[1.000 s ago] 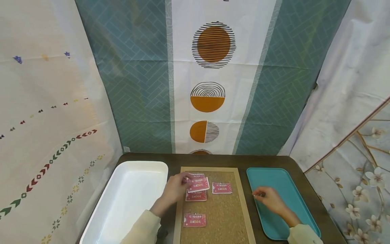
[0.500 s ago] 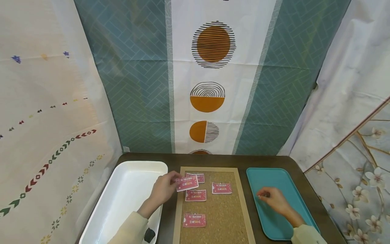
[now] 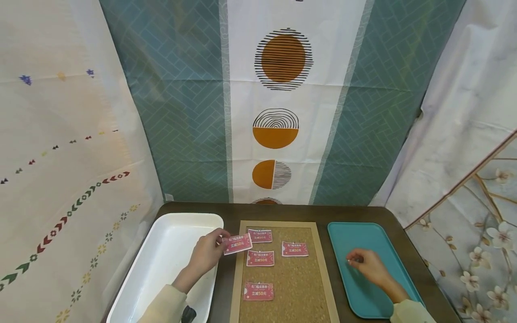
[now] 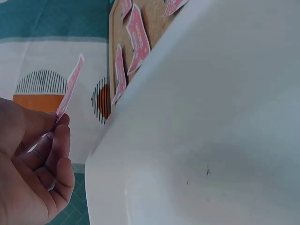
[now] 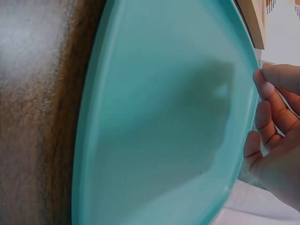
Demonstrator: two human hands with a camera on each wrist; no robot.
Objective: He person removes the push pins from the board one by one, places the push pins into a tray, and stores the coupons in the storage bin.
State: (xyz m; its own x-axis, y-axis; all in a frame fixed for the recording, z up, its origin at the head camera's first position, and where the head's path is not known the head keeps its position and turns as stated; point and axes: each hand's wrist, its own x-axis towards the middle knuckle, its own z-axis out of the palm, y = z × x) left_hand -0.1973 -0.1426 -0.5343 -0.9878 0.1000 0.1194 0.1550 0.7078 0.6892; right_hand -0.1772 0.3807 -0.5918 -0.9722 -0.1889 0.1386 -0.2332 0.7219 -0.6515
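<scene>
A pink printed coupon (image 3: 237,243) is pinched at its left end between the thumb and fingers of my left hand (image 3: 203,253). It hangs over the gap between the white tray (image 3: 161,251) and the corkboard (image 3: 299,287), overlapping the board's frame in the head view. In the left wrist view the coupon (image 4: 70,89) stands nearly edge-on. Several similar coupons stay on the board, one of them a lower coupon (image 3: 258,291). Over the teal tray (image 3: 363,233), my right hand (image 3: 369,267) has thumb and forefinger together, with a tiny pale object at the tips; its kind is too small to tell.
The dark brown table (image 3: 242,211) carries the white tray on the left, the corkboard in the middle and the teal tray on the right. A patterned curtain (image 3: 186,134) hangs behind, with printed cloths at both sides.
My left hand has carried the coupon left, off the other coupons on the board and toward the white tray. My right hand has shifted slightly right over the teal tray.
</scene>
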